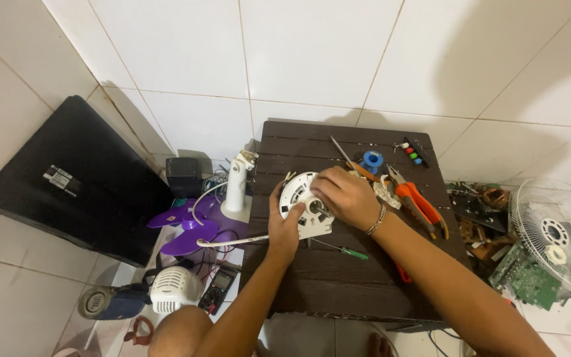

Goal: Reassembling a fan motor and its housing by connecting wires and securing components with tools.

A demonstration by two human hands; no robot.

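The white round fan motor housing [305,201] is held at the middle of the dark slatted table [338,284] — gripped at its rim by the left hand [284,228], covered from above by the right hand [345,195] (fingers curled on it). A slip could knock the orange pliers [418,205] or green screwdriver [345,250], both close by. Open room is left only toward the near edge.

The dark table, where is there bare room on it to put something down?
The dark table is bare along its near edge, below the green-handled screwdriver, and at its far left corner. Crowded: the middle, where both hands hold the white round part, and the pliers side.
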